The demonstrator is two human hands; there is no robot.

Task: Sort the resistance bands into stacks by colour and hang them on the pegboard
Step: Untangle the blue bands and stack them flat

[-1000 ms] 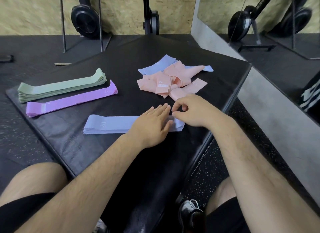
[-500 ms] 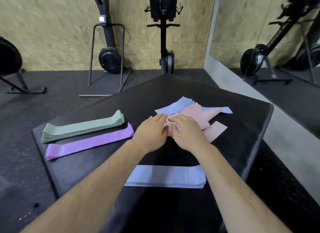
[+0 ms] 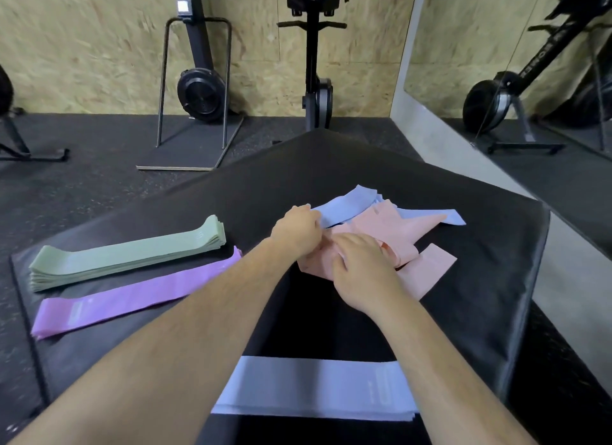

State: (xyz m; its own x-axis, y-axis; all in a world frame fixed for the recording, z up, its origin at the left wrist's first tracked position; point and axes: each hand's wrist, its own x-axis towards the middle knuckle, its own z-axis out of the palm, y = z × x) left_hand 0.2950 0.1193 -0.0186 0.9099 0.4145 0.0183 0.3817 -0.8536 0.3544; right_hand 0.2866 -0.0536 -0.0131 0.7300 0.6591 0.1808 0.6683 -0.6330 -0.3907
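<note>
Band labels (image 3: 384, 391) are too blurred to read.

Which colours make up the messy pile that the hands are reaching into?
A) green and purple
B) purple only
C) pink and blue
C: the messy pile holds pink bands and blue bands; the green stack and purple bands lie flat, apart to its left.

Black padded mat (image 3: 480, 279), one corner pointing away.
- Along left edge: stack of green bands (image 3: 126, 255), flat.
- Just beside it, nearer side: purple bands (image 3: 132, 295), flat.
- At near edge: stack of pale blue bands (image 3: 314, 388), squared.
- Toward right corner: loose heap of pink bands (image 3: 397, 232), blue bands (image 3: 344, 206) partly beneath.
</note>
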